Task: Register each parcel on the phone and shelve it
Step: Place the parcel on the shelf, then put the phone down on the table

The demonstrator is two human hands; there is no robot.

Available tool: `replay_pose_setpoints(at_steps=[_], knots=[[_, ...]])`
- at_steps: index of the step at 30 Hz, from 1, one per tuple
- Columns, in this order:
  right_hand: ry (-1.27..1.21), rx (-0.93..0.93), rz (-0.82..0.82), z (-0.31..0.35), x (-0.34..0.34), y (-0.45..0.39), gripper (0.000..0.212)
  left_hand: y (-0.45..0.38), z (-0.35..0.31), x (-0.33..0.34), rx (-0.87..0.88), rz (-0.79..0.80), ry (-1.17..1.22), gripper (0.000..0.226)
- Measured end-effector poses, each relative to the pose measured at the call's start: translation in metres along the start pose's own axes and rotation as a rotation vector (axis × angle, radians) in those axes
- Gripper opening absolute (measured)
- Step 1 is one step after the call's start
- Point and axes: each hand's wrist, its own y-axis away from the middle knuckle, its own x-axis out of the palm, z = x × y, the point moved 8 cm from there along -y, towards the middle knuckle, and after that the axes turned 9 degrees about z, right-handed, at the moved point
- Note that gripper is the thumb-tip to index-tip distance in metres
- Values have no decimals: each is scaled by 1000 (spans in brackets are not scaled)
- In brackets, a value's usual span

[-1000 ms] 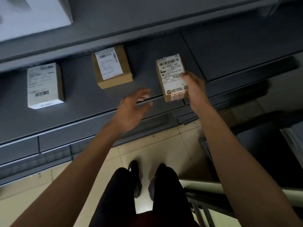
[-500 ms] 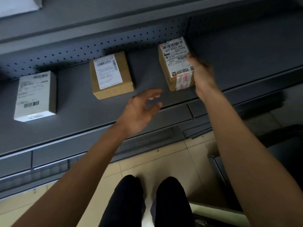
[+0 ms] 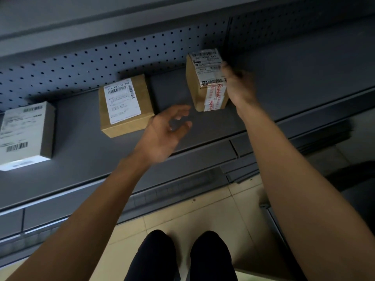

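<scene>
Head view: right hand point(image 3: 239, 86) is against the right side of the taped brown parcel point(image 3: 206, 82), fingers blurred; they look to lie along its face, but whether they grip it or merely touch it cannot be told. Left hand point(image 3: 164, 134) hovers empty over the shelf point(image 3: 81, 159), fingers loosely spread and holding nothing, near the parcel's front left corner but apart from it.

Change over the last second: the parcel was carried above the shelf's front edge; now it stands deep on the shelf, back end close to the perforated back panel point(image 3: 101, 63), label up. The left hand has kept its place in front, open throughout.

Reading: placement looks all but done; what remains is for the right hand to let go and draw back.

Outward: a brown labelled box point(image 3: 125, 106) sits to the left, well apart from the new parcel, and a white labelled box point(image 3: 26, 134) further left. No phone is in view. Tiled floor point(image 3: 182, 211) and the person's dark shoes point(image 3: 182, 256) below.
</scene>
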Motion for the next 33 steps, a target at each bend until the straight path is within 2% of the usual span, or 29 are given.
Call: replay_pose_setpoints(at_steps=[4, 9, 15, 18, 25, 33], knots=[[-7, 20, -5, 2, -5, 9, 49, 1, -2, -3, -7, -26, -39, 37], [79, -63, 36, 12, -12, 38, 35, 11, -18, -12, -30, -33, -52, 36], [119, -17, 16, 21, -26, 87, 20, 36, -47, -24, -91, -13, -67, 38], [148, -66, 14, 34, -27, 120, 17, 53, -60, -33, -141, -33, -79, 39], [166, -116, 210, 60, 11, 176, 39, 103, -84, -66, -229, -93, -90, 42], [240, -158, 477, 98, 103, 231, 48, 194, -79, -135, -385, -263, -64, 42]])
